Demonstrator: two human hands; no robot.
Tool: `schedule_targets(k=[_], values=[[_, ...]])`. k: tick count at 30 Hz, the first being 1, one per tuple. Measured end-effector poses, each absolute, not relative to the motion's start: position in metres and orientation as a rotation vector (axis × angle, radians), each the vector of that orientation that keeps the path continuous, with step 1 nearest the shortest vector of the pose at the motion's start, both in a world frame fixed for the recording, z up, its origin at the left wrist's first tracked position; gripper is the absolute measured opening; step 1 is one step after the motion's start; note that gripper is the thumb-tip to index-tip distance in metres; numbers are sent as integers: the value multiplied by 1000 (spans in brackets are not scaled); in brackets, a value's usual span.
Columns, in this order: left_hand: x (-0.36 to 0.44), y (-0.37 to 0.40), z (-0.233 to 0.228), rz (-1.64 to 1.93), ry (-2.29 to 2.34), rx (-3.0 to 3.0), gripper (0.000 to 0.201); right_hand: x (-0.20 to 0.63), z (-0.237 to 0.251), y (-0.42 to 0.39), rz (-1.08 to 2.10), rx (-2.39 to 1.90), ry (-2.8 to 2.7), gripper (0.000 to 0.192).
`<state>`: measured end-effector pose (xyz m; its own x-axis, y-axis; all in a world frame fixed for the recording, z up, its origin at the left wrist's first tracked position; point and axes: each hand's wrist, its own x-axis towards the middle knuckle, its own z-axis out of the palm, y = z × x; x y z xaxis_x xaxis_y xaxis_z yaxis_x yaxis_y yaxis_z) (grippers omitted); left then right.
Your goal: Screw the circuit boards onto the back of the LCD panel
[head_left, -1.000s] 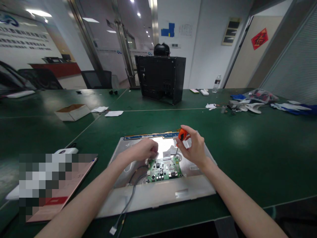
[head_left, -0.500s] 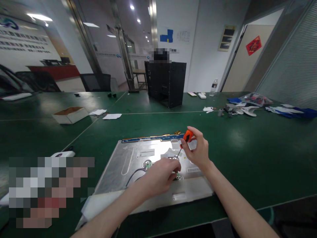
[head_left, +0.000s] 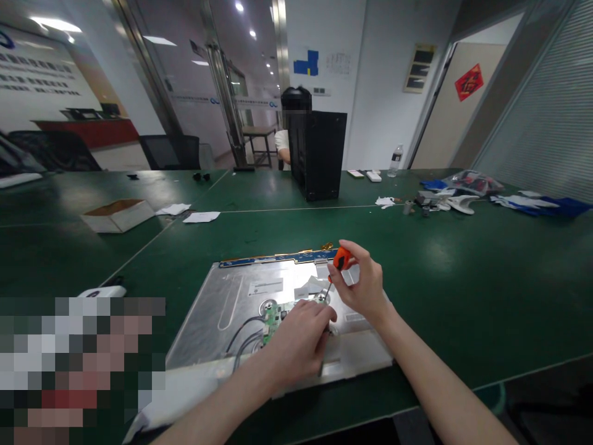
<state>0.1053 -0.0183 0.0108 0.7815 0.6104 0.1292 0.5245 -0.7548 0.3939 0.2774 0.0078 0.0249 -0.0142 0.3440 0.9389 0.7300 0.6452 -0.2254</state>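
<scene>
Two hands are at work over a bare metal display panel (head_left: 222, 321) lying flat near the front edge of the green surface (head_left: 463, 290). The right hand (head_left: 364, 287) is closed around a small screwdriver (head_left: 338, 264) with an orange handle, held at the handle between thumb and fingertips, its thin shaft angled down so the tip meets the panel's back just beside a green circuit board (head_left: 273, 314). The left hand (head_left: 301, 340) lies curled over that board, fingers folded down on it; whether it pinches anything is hidden beneath the palm. Thin grey cables (head_left: 243, 334) run from the board toward the panel's front-left corner. Judgement: the screwdriver is light, stiff and narrow, best controlled at the handle, as now held; its tip could slip off a small screw. The board is judged light but fragile and should be taken by its edges, clear of components and connectors. The panel appears thin and broad, likely to flex, and would need support at two opposite edges. A cardboard box (head_left: 118, 214) sits well apart toward the far-left side; a black computer case (head_left: 322, 154) stands at the far edge.
</scene>
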Motion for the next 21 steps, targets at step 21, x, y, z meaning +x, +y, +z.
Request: schedule_targets(k=[21], values=[[112, -18, 14, 405, 919, 2777, 16, 289, 30, 6, -380, -952, -1532, 42]])
